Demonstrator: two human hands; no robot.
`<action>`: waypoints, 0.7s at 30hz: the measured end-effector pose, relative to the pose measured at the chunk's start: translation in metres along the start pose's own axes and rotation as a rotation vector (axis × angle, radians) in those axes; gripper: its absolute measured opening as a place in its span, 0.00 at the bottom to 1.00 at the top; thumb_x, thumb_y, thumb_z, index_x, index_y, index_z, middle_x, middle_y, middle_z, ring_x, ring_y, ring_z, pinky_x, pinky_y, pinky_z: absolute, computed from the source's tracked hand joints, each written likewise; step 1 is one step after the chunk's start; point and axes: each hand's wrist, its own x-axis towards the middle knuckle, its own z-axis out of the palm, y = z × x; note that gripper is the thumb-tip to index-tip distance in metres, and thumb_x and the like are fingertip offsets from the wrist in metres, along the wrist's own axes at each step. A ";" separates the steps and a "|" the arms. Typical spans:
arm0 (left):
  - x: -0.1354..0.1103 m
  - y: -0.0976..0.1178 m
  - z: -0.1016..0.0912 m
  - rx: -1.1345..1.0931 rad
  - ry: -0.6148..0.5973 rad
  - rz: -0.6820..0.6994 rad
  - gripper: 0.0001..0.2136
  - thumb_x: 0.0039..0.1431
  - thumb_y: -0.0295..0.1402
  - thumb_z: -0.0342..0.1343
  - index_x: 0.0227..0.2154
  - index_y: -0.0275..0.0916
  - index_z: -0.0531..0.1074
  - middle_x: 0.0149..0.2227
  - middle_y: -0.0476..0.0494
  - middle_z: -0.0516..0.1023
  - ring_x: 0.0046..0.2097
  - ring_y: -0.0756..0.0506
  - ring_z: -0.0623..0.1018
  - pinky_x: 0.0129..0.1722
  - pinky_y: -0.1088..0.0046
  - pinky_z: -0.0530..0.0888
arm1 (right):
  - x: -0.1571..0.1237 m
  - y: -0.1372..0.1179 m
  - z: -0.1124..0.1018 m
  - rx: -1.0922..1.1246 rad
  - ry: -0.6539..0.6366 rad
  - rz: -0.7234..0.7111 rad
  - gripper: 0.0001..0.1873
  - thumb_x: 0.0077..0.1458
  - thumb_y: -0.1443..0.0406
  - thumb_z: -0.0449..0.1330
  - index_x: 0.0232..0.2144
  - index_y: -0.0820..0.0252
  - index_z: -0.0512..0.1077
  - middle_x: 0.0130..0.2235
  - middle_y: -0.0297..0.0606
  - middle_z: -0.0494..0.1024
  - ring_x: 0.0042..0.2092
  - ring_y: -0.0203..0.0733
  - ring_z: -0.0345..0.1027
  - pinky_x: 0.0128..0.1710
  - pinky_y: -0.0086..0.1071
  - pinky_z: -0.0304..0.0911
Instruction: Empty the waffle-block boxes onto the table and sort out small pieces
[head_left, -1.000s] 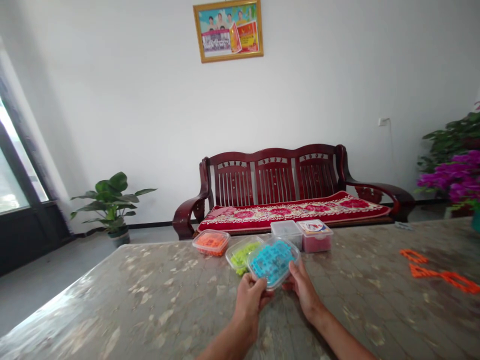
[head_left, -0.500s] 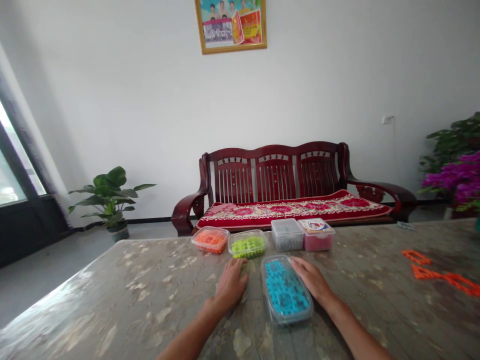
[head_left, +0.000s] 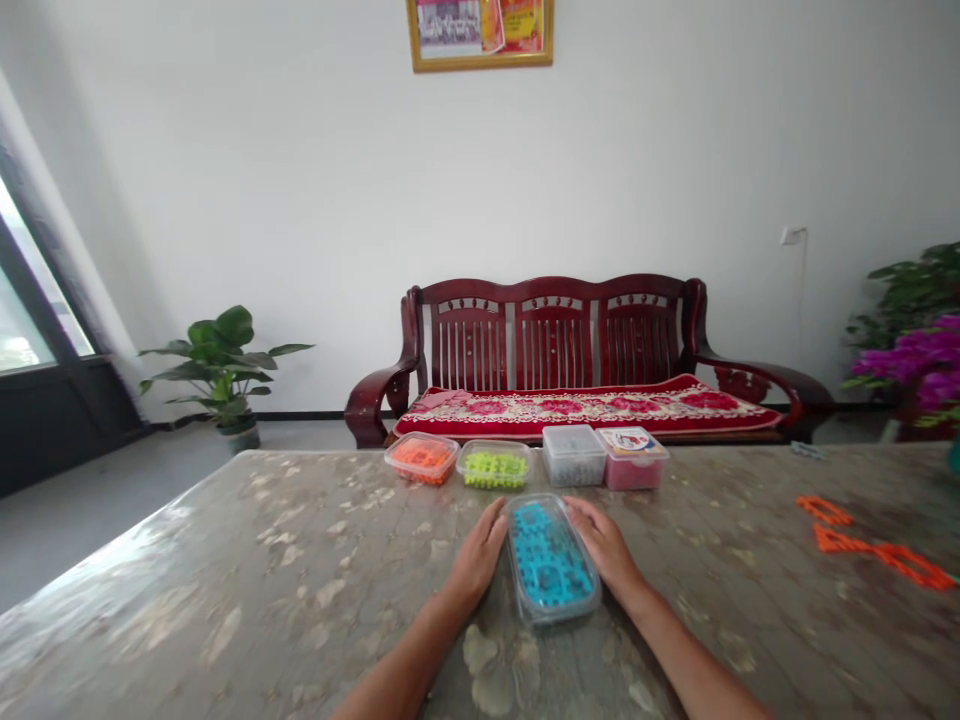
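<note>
A clear plastic container (head_left: 553, 565) packed with blue building pieces stands lengthwise in front of me on the table. My left hand (head_left: 478, 556) is against its left side, near the far corner, fingers close together. On the opposite side my right hand (head_left: 606, 548) grips the right edge with its fingers and thumb near the far end. Between them the two hands hold the container. Whether its base is fully resting on the table I cannot tell. Just beyond lies a clear container (head_left: 495, 467) of yellow-green pieces.
Along the far table edge stand a container of orange pieces (head_left: 422, 458), a clear box of grey pieces (head_left: 574, 458) and a pink box (head_left: 634, 462) with a label. Joined orange pieces (head_left: 881, 555) lie at right. A wooden sofa (head_left: 551, 330) is behind the table (head_left: 315, 600).
The blue container has shifted left and slightly away from me. My left hand has come in against its left side; my right hand has moved left with it. The view has tilted down slightly.
</note>
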 end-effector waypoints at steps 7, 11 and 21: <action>0.007 -0.007 0.001 -0.154 -0.069 -0.032 0.32 0.60 0.39 0.49 0.66 0.36 0.54 0.55 0.40 0.76 0.56 0.42 0.75 0.61 0.62 0.65 | -0.028 -0.043 -0.006 -0.248 0.054 -0.283 0.29 0.61 0.44 0.50 0.50 0.57 0.75 0.53 0.47 0.78 0.57 0.52 0.69 0.59 0.49 0.61; 0.008 -0.006 0.002 -0.171 -0.048 -0.010 0.30 0.57 0.36 0.48 0.63 0.34 0.59 0.55 0.39 0.76 0.57 0.41 0.73 0.62 0.60 0.63 | -0.064 -0.082 0.013 -0.640 -0.265 -0.590 0.30 0.54 0.51 0.64 0.56 0.54 0.71 0.56 0.44 0.76 0.57 0.52 0.68 0.59 0.48 0.61; -0.023 -0.004 0.001 -0.403 -0.130 0.043 0.34 0.54 0.34 0.50 0.65 0.34 0.55 0.65 0.35 0.66 0.65 0.40 0.66 0.68 0.57 0.56 | -0.080 -0.053 0.038 -0.893 -0.015 -0.810 0.18 0.58 0.66 0.62 0.51 0.55 0.73 0.49 0.41 0.80 0.51 0.50 0.73 0.52 0.44 0.69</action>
